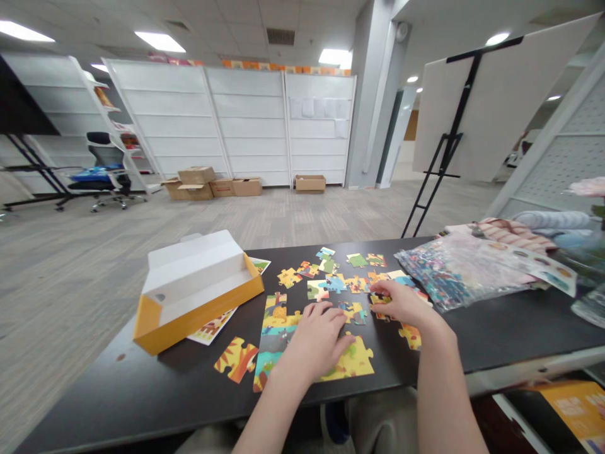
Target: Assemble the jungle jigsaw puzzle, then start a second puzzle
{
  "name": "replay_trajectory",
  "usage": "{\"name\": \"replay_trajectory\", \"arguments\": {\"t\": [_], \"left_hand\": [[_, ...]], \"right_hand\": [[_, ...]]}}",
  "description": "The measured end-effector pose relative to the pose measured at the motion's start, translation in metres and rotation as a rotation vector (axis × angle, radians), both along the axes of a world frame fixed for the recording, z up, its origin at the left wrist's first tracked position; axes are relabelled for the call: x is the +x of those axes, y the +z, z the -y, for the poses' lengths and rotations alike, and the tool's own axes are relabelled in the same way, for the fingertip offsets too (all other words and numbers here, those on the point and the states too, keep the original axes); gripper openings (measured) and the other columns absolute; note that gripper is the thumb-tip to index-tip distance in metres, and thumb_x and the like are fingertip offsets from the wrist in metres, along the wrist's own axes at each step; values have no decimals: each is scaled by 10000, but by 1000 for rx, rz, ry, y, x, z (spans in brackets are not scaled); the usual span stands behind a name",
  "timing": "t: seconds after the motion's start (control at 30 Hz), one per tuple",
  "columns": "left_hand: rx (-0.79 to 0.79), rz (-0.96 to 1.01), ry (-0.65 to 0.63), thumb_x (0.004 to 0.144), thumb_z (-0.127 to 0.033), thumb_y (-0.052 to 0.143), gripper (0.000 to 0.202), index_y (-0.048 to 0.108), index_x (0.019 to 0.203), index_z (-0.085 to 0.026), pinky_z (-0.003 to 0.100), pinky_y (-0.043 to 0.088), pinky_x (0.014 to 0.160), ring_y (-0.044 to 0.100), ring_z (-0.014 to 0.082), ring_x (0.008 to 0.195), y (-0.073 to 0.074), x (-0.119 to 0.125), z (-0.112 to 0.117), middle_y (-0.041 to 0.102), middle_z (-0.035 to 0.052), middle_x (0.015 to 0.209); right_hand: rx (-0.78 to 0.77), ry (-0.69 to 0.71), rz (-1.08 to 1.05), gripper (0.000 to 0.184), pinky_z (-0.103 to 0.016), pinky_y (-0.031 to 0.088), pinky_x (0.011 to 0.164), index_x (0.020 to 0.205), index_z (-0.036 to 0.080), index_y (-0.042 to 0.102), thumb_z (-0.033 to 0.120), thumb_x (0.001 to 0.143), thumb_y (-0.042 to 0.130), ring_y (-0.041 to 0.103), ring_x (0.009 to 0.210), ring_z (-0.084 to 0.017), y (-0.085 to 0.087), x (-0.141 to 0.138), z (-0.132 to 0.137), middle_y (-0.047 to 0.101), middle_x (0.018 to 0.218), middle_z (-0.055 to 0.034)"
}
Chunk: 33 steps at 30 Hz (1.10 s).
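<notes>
My left hand (314, 340) lies spread over a partly joined jigsaw puzzle (278, 340) at the near edge of the black table, hiding its middle. The visible parts show yellow ground, blue water and animals. To the right, my right hand (401, 304) is curled, thumb and fingers around a small puzzle piece (379, 300) that they partly cover. Loose pieces lie beyond both hands, among them a green piece (357, 260) and a blue one (335, 283). An orange and yellow piece (236, 359) rests left of the joined part.
An open yellow box (203, 309) with a white inside stands at the left, on top of printed sheets (212, 326). A clear plastic bag of colourful bits (463, 271) and folded cloth (515, 230) occupy the right side. The table's front edge runs close to my lap.
</notes>
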<state>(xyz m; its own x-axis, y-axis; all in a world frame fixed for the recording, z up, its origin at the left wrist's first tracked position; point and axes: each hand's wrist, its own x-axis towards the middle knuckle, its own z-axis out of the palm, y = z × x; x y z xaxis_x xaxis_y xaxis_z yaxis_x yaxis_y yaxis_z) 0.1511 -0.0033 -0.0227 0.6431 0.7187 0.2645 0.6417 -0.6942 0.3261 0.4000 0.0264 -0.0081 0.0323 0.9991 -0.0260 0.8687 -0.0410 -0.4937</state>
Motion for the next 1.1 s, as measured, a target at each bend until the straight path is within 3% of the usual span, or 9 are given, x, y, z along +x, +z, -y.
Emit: {"name": "replay_trajectory", "arguments": {"t": [0.33, 0.47, 0.57, 0.7, 1.1], "left_hand": [[10, -15, 64, 955, -332, 602, 160, 684, 975, -195, 449, 433, 1013, 594, 252, 1133, 3, -12, -5, 713, 54, 1097], [13, -17, 100, 952, -338, 602, 231, 653, 1137, -210, 468, 401, 1068, 517, 273, 1289, 3, -14, -5, 631, 74, 1325], [10, -38, 148, 960, -386, 579, 363, 581, 1288, -231, 501, 378, 1093, 472, 295, 1345, -1, -16, -4, 533, 93, 1466], [-1, -73, 176, 990, -433, 511, 356, 589, 1276, -236, 528, 365, 1100, 481, 302, 1345, -4, -17, -3, 526, 101, 1479], [-7, -83, 217, 988, -409, 522, 294, 633, 1183, -220, 497, 380, 1091, 534, 281, 1294, 0, -21, -4, 603, 91, 1396]], "right_hand": [[25, 39, -53, 294, -306, 533, 788, 1035, 190, 702, 265, 751, 725, 692, 905, -226, -7, -7, -6, 750, 1035, -84], [93, 22, -26, 212, -326, 528, 801, 1008, 192, 698, 274, 815, 673, 696, 872, -224, -3, -12, -7, 740, 1037, -94], [79, 25, 4, 187, -324, 526, 756, 1002, 201, 699, 287, 848, 635, 697, 806, -223, -3, -13, -7, 738, 890, -73], [58, 22, 18, 169, -294, 513, 698, 977, 214, 699, 307, 855, 628, 695, 747, -210, -4, -13, -7, 727, 781, -47], [37, 75, -62, 166, -296, 521, 709, 930, 210, 702, 293, 887, 565, 703, 780, -211, -12, -7, -11, 748, 840, -55]]}}
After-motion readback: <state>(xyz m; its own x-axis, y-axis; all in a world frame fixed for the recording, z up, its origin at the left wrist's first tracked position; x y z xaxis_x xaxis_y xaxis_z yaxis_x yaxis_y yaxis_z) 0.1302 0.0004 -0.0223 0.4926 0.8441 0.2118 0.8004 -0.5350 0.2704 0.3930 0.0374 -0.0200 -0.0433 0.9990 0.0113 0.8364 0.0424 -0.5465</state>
